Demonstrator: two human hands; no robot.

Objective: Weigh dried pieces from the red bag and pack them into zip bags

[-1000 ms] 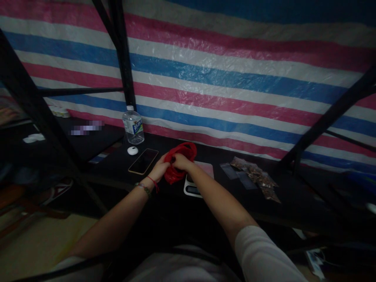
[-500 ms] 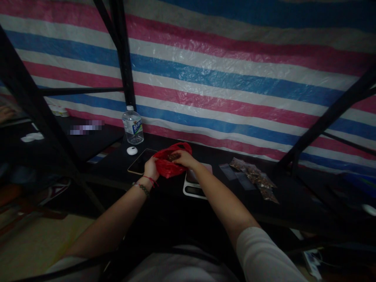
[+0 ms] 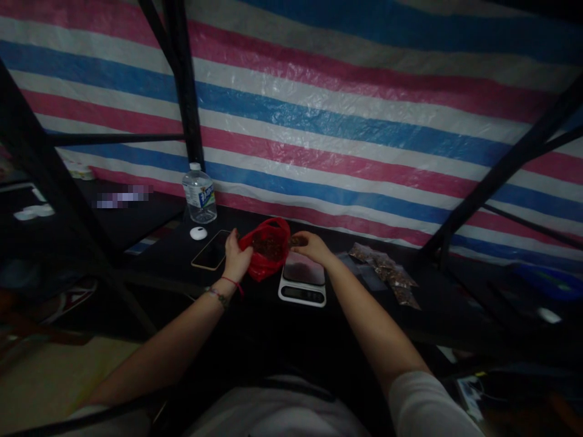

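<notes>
My left hand (image 3: 237,257) grips the left side of a red plastic bag (image 3: 263,268), whose mouth gapes upward. Small brown dried pieces (image 3: 269,246) lie inside it. Just right of the bag, my right hand (image 3: 311,247) is closed on a pinch of the same brown pieces; their exact kind is too dark to make out. Below that hand sits a white kitchen scale (image 3: 302,294) with a dark display and a flat weighing plate. Farther right lie several small clear bags (image 3: 387,268) filled with brown pieces, beside flat plastic bags (image 3: 371,277).
A phone (image 3: 211,252), a white computer mouse (image 3: 198,233) and a clear plastic bottle (image 3: 200,195) stand or lie left of the red bag. Dark metal posts (image 3: 184,91) frame the black table, with a striped plastic sheet (image 3: 328,121) behind. A blue item (image 3: 546,281) lies far right.
My right hand has come out of the red bag to the right, holding brown pieces. More of the scale and the bag's contents now show. The view has shifted slightly.
</notes>
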